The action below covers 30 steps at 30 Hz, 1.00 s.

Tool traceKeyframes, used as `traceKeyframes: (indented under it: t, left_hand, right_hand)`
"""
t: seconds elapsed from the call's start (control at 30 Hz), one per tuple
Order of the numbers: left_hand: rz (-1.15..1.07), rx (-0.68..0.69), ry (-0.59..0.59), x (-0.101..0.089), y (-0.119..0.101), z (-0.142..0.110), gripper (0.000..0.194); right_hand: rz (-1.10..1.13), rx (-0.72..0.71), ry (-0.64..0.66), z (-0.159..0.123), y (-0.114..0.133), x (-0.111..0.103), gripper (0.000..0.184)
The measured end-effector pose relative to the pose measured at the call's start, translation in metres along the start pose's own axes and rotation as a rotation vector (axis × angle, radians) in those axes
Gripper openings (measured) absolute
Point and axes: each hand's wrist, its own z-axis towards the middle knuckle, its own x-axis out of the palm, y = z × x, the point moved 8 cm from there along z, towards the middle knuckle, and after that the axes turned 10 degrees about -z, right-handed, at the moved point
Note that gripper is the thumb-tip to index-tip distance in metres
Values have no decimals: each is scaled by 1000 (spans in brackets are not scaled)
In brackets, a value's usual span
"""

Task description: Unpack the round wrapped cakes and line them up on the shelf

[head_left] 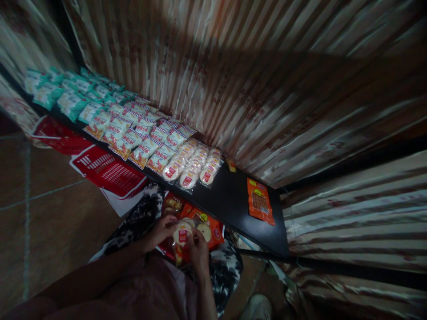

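Between my two hands is a clear packet of round pale crackers with a red label. My left hand grips its left side, and my right hand pinches the right edge. Beneath them, at my lap, lie orange snack bags and other small packets in a red basket that is mostly hidden. On the black shelf in front of me, similar round cracker packets stand in overlapping rows.
Left along the shelf are rows of white-and-orange snack bags, then teal bags. An orange pouch lies near the shelf's right end, a small yellow packet at its back edge. Red baskets sit below; a pleated curtain hangs behind.
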Motion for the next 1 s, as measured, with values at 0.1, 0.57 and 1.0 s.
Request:
traceKeyframes:
  t: [0.1, 0.57, 1.0]
  left_hand:
    - [13, 10, -17, 2, -10, 2, 38]
    - [396, 258, 20, 19, -35, -4, 15]
    - [431, 512, 103, 55, -91, -6, 21]
  right_hand:
    - [104, 41, 12, 3, -4, 2, 46]
    - [279, 103, -114, 12, -3, -8, 42]
    - [185, 22, -231, 41, 31, -33, 57]
